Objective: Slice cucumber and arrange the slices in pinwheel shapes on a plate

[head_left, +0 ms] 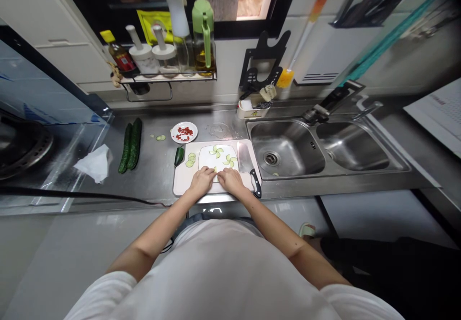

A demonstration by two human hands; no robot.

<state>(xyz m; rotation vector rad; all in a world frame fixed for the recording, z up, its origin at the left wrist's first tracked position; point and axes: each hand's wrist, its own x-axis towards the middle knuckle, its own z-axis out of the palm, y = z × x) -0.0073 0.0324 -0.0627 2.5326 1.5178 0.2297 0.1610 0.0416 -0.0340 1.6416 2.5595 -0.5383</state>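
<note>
Over the near edge of a white plate, my left hand and my right hand come together, fingertips closed around a small cucumber slice, mostly covered by the fingers. On the plate, thin cucumber slices form two pinwheel shapes, one at the back and one at the right. The plate rests on a pale pink cutting board. Left of it lie loose cucumber slices and a cucumber stub. A black-handled knife lies along the board's right side.
Behind the board stands a small dish of chopped red pieces. Two whole cucumbers and a crumpled white tissue lie left. A double sink is at right. A rack with bottles and jars hangs above the counter. Another person's foot shows lower right.
</note>
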